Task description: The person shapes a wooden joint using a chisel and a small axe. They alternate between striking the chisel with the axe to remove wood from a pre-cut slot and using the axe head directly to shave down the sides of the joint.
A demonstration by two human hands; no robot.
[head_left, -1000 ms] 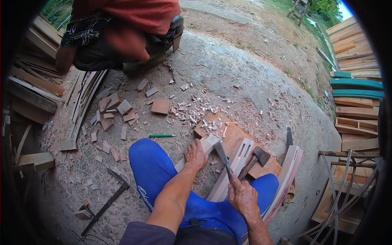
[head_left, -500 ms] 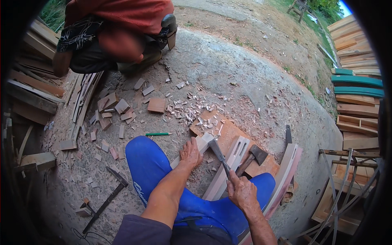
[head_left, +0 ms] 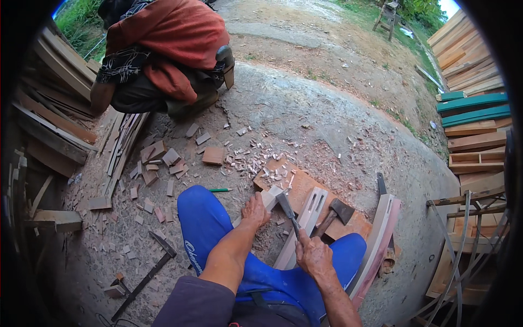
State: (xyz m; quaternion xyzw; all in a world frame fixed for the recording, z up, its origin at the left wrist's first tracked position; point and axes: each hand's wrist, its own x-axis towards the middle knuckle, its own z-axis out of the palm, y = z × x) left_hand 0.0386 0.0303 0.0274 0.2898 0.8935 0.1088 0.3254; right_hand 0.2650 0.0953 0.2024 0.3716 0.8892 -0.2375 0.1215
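My left hand (head_left: 254,210) is closed around a pale squared wood piece (head_left: 268,197), pressing it against an orange-brown board (head_left: 305,188) on the ground. In my closed right hand (head_left: 315,254) is a dark bladed hand tool (head_left: 287,210); its broad, bright end meets the near end of that piece. Whether it is a chisel or a small chopping blade I cannot tell. Close beside it lie a slotted wooden rail (head_left: 306,222) and a hatchet (head_left: 339,211), its head resting on the board. My fingers hide much of the wood piece.
Wood chips (head_left: 261,158) and small offcut blocks (head_left: 152,155) litter the ground, with a green pencil (head_left: 220,190) by my knee. A dark metal bar clamp (head_left: 144,280) lies left. Another slotted rail (head_left: 379,229) and a saw (head_left: 381,183) are right. A person (head_left: 169,54) crouches ahead.
The view has shifted, so most of the scene sits slightly lower. The crouching person appears more upright. My hands keep hold of the wood piece and tool, whose blade stays at the wood's end.
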